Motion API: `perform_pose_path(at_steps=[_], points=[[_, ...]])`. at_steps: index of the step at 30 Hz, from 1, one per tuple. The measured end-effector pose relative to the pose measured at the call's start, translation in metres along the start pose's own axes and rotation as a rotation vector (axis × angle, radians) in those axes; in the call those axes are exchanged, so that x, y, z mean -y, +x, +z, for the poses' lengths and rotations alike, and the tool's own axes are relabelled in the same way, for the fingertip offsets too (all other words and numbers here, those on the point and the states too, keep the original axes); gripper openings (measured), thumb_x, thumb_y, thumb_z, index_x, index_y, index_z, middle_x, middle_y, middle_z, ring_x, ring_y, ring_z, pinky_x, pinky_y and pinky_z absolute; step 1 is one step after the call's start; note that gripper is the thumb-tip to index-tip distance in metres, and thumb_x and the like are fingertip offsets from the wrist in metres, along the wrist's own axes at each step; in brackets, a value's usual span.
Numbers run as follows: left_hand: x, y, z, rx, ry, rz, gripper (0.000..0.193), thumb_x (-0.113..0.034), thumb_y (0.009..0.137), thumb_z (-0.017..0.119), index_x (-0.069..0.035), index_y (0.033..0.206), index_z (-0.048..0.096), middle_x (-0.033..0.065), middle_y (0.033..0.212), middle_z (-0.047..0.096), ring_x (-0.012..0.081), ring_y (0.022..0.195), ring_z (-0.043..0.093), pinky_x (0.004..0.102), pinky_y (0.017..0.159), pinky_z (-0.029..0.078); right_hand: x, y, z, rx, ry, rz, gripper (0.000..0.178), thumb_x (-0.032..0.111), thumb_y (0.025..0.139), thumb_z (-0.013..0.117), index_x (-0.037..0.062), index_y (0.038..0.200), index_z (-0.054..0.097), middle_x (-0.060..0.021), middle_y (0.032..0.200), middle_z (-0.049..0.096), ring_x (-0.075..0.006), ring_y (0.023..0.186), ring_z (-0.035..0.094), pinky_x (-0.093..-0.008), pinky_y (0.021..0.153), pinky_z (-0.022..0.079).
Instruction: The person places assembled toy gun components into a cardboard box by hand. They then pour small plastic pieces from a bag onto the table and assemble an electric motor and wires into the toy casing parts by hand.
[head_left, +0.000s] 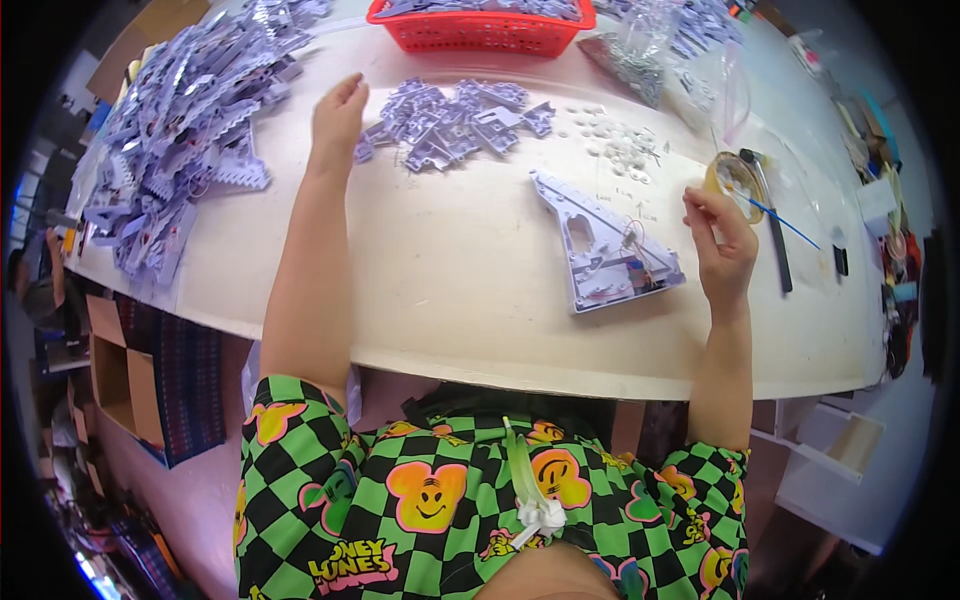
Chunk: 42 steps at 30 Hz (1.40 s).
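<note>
My left hand (338, 118) reaches over the table beside a small heap of lavender plastic parts (440, 125). Its fingers are stretched forward, and nothing shows in them. Near the table's right side, my right hand (722, 240) is closed in a pinch; whatever it may hold is too small to make out. Just beyond it stands a yellowish cup (718, 180) with pale contents and a thin blue stick (790, 225) leaning out. Left of that hand lies a lavender triangular housing (610, 250), its open inside showing wires and small components.
Small white pieces (622, 145) lie scattered behind the housing. A large pile of toothed lavender parts (190, 130) covers the table's left. At the back are a red basket (480, 38) and clear bags (640, 60). A black tool (780, 250) lies right of the cup.
</note>
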<state>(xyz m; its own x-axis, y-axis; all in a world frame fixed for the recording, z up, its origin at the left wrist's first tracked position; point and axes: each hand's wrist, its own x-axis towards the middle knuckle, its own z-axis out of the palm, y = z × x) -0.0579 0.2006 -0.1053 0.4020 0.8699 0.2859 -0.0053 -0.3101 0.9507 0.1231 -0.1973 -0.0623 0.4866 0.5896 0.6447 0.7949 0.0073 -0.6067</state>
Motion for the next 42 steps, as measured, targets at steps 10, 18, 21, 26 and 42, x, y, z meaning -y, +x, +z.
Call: perform_pose_path(at_steps=[10, 18, 21, 26, 42], points=[[0.0, -0.02, 0.024, 0.258, 0.232, 0.017, 0.041, -0.03, 0.09, 0.053, 0.001, 0.116, 0.058, 0.0114, 0.109, 0.063, 0.0153, 0.1, 0.057, 0.0261, 0.089, 0.041, 0.013, 0.004, 0.01, 0.128, -0.095, -0.09, 0.024, -0.004, 0.074, 0.065, 0.0004, 0.098, 0.063, -0.01, 0.088, 0.063, -0.0173, 0.078, 0.059, -0.0256, 0.07, 0.046], [-0.007, -0.015, 0.029, 0.188, 0.179, 0.138, 0.038, -0.03, 0.09, 0.054, -0.002, 0.117, 0.059, 0.0101, 0.11, 0.063, 0.015, 0.101, 0.056, 0.0261, 0.089, 0.04, 0.062, -0.021, 0.038, 0.314, -0.11, -0.453, 0.022, 0.005, 0.07, 0.065, 0.0077, 0.092, 0.062, -0.0065, 0.096, 0.06, -0.0215, 0.09, 0.058, -0.0327, 0.08, 0.046], [-0.011, -0.019, 0.031, 0.215, 0.242, 0.107, 0.035, -0.024, 0.09, 0.055, -0.007, 0.12, 0.058, 0.0062, 0.117, 0.059, 0.0125, 0.109, 0.051, 0.0253, 0.095, 0.036, 0.066, -0.049, 0.063, 0.456, -0.199, -0.578, 0.023, 0.01, 0.069, 0.067, 0.0064, 0.09, 0.059, -0.0061, 0.097, 0.058, -0.0208, 0.092, 0.057, -0.0339, 0.082, 0.045], [-0.017, -0.034, 0.044, 0.242, 0.134, 0.236, 0.028, -0.016, 0.088, 0.058, -0.007, 0.114, 0.061, 0.0074, 0.112, 0.062, 0.0138, 0.105, 0.054, 0.0259, 0.092, 0.039, 0.056, -0.055, 0.058, 0.541, -0.298, -0.517, 0.021, 0.008, 0.068, 0.058, 0.0046, 0.088, 0.058, -0.0055, 0.094, 0.058, -0.0201, 0.091, 0.057, -0.034, 0.081, 0.046], [-0.087, -0.168, 0.082, 0.964, 0.231, 0.085, 0.031, -0.011, 0.088, 0.056, -0.007, 0.119, 0.057, 0.0046, 0.077, 0.059, 0.0081, 0.07, 0.054, 0.0228, 0.066, 0.044, -0.012, 0.01, 0.001, 0.273, -0.373, 0.217, 0.018, 0.021, 0.085, 0.059, 0.004, 0.089, 0.066, -0.0108, 0.08, 0.064, -0.0235, 0.069, 0.06, -0.0315, 0.063, 0.047]])
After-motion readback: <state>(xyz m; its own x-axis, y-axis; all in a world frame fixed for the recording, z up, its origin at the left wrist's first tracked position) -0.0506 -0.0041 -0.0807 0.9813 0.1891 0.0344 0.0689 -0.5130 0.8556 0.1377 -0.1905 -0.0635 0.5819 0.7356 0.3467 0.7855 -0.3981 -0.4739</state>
